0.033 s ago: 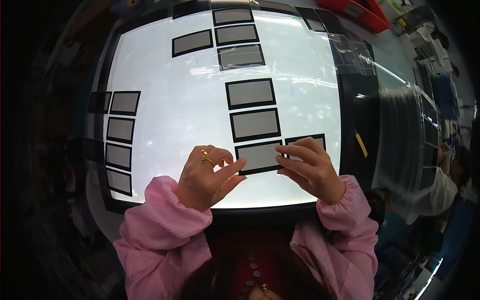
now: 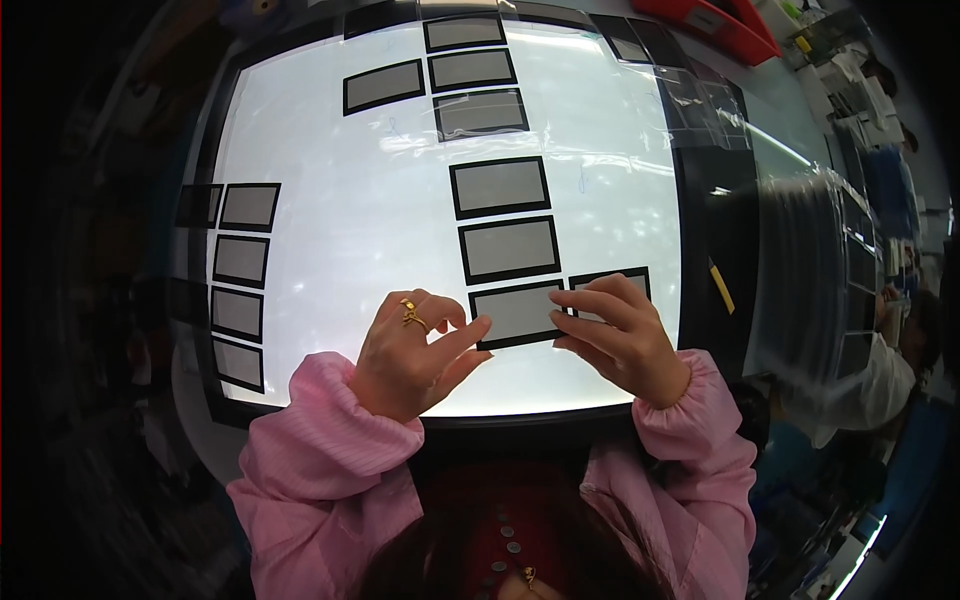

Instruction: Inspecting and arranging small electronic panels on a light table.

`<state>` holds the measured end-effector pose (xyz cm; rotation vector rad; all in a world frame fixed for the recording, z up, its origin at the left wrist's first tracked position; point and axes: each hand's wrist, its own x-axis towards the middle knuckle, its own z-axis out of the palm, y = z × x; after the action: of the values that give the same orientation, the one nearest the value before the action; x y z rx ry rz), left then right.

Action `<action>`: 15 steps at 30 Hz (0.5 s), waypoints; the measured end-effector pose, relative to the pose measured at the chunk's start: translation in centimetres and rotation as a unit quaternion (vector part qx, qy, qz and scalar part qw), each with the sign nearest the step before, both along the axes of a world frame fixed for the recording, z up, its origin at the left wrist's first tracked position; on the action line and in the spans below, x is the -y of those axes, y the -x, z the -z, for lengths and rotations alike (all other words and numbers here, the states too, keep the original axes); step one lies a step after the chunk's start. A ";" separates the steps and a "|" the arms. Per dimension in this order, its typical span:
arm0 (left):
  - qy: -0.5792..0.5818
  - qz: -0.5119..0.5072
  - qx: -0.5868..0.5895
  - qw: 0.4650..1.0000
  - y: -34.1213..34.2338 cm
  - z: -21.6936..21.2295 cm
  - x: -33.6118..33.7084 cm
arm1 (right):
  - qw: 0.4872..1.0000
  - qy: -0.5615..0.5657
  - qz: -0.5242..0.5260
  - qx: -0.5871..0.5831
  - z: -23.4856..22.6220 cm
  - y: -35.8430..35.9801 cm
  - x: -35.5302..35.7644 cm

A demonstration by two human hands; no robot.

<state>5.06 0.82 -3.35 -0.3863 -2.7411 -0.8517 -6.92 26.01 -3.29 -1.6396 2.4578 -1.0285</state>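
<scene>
- Near the front edge of the lit worktop, left hand and right hand pinch a black-framed glass panel with narrow fingers
- Step judged: setting it in column; next needs squaring under the panel above

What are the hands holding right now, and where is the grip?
Both hands pinch one black-framed grey panel over the lit table: left hand at its left edge, right hand at its right edge.
</scene>
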 end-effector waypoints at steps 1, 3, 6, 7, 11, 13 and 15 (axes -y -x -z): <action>0.000 0.002 -0.001 1.000 0.1 -0.2 0.0 | 1.000 -0.006 -0.002 -0.001 -0.1 0.0 0.0; -0.010 -0.005 0.013 1.000 0.2 -0.8 -0.1 | 1.000 -0.013 -0.003 -0.003 -0.5 -0.1 0.0; -0.006 -0.020 0.003 1.000 0.2 -0.7 -0.2 | 0.999 -0.021 -0.009 0.034 -0.8 -0.1 -0.1; -0.006 -0.018 0.000 1.000 0.2 -0.5 -0.1 | 0.999 -0.022 -0.007 0.031 -0.7 0.2 -0.4; 0.002 -0.046 -0.036 0.998 0.1 0.3 -0.1 | 0.992 0.012 0.129 -0.006 -1.2 1.7 -1.8; 0.023 -0.040 -0.095 0.994 0.4 0.6 -0.1 | 0.983 -0.032 0.174 -0.051 -0.8 2.2 -2.7; 0.036 -0.029 -0.096 0.994 0.5 0.3 -0.9 | 0.980 -0.053 0.174 -0.074 -1.2 2.3 -3.0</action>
<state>4.55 1.72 -3.69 -0.3790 -2.5963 -0.6648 -9.22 29.05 -2.06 -1.3287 2.9157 -0.8072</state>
